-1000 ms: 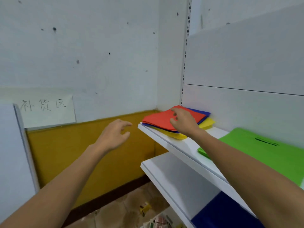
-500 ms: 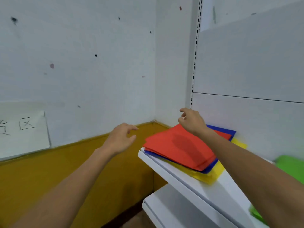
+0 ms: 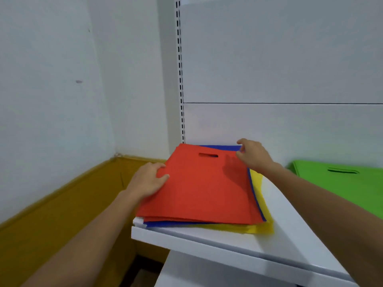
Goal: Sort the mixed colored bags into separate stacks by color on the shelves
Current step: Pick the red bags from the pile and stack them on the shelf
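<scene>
A mixed stack of flat bags lies at the left end of the white shelf (image 3: 259,241). A red bag (image 3: 203,189) with a cut-out handle is on top, with a blue bag (image 3: 172,224) and a yellow bag (image 3: 257,228) showing under it. My left hand (image 3: 148,181) grips the red bag's left edge, thumb on top. My right hand (image 3: 251,155) pinches the stack's far right corner, where the blue edge shows. A green bag (image 3: 339,183) lies flat further right on the same shelf.
The shelf's slotted upright (image 3: 180,79) and white back panel (image 3: 279,121) stand right behind the stack. A white wall with a yellow lower band (image 3: 62,204) closes the left side. A lower shelf (image 3: 196,272) shows beneath.
My left hand has moved right from mid-air and taken hold of the red bag's left edge. My right hand has shifted to the stack's far right corner. The view has come closer.
</scene>
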The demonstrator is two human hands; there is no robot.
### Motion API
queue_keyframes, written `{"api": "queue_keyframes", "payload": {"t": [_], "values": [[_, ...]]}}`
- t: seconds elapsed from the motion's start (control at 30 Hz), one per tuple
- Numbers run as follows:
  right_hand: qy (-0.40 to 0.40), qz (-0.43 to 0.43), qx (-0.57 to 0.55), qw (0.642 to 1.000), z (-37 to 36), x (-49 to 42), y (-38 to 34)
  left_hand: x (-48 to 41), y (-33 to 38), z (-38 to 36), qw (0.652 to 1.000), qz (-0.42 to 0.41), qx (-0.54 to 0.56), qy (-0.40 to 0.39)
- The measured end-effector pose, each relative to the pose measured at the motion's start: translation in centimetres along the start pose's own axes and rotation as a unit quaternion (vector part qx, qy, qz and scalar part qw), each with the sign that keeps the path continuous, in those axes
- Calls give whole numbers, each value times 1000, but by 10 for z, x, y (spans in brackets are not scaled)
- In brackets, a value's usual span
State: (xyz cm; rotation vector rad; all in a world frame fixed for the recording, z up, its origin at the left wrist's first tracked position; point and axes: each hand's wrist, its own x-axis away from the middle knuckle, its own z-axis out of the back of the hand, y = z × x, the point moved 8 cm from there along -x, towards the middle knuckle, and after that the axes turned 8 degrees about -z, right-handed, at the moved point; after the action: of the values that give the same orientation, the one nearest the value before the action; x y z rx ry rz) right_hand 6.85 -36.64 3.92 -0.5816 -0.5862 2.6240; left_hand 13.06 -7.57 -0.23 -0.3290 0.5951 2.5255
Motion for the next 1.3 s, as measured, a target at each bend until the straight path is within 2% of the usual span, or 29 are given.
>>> {"api": "queue_keyframes", "payload": {"t": [0.17,0.23,0.3,0.4,0.47,0.57,0.73,0.87,1.0,1.13,1.3], "values": [[-32,-127,69,989,-31,27,15,-22,-14,-38,997,9,-31,-70],[-25,-184,74,980,-42,38,19,-24,-14,-43,998,17,-42,-38],[20,-235,67,970,-48,50,21,-20,-12,-38,999,19,-48,13],[98,-268,88,954,-49,65,22,-17,-4,-31,994,-21,-75,71],[114,-277,80,951,-47,67,24,-16,1,-28,992,-48,-66,95],[115,-283,60,950,-46,67,30,-15,4,-28,991,-70,-46,102],[138,-262,47,954,-41,67,27,-20,-5,-35,997,-36,6,66],[166,-227,77,957,-36,69,18,-20,-5,-36,998,-18,-4,57],[183,-195,71,961,-35,69,12,-16,-1,-32,995,-20,-84,54],[182,-181,42,966,-34,68,9,-18,-1,-34,997,-28,-52,45],[190,-156,8,969,-34,69,4,-26,-3,-43,999,-22,-27,-11]]}}
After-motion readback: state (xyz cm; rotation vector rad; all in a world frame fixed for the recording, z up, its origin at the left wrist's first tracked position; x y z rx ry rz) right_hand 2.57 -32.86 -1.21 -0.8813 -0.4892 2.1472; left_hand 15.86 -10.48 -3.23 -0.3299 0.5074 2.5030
